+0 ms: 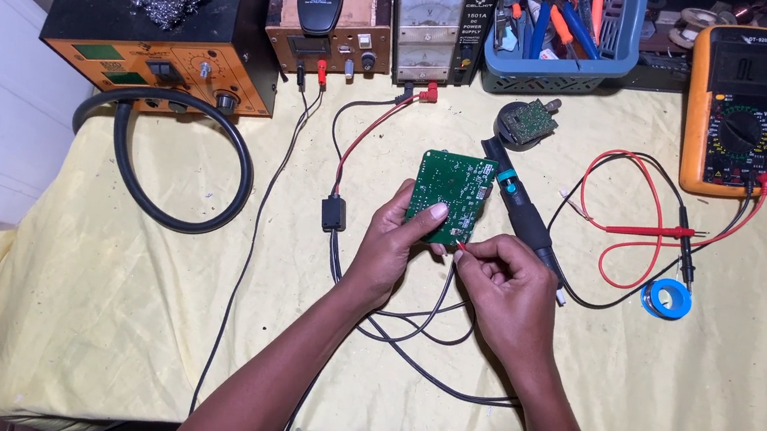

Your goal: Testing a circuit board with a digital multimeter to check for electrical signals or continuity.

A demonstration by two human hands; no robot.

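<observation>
Head view: the person works at a bench covered with a yellow cloth. The left hand holds a green circuit board above the cloth, fingers curled under its lower left edge and the thumb pressed on its face, so the board is pinched firmly. The right hand is closed, thumb and forefinger pressed together on the tip of a thin red wire at the board's lower right corner. Just beside that hand, a black soldering iron with a teal ring lies on the cloth, touching neither hand.

Behind the board stand an orange rework station with its black hose looped in front, a bench power supply with 2 meters, and a blue basket of tools. An orange multimeter lies to the right, its red and black probes well apart from the hands, near a blue tape roll.

To do this step well, it seems wise to keep the board steady with the left thumb clear of the joint, and to guide the wire end to its pad with a light pinch, since a hard pull could bend or break the lead. Whether the wire already touches the board cannot be told.
</observation>
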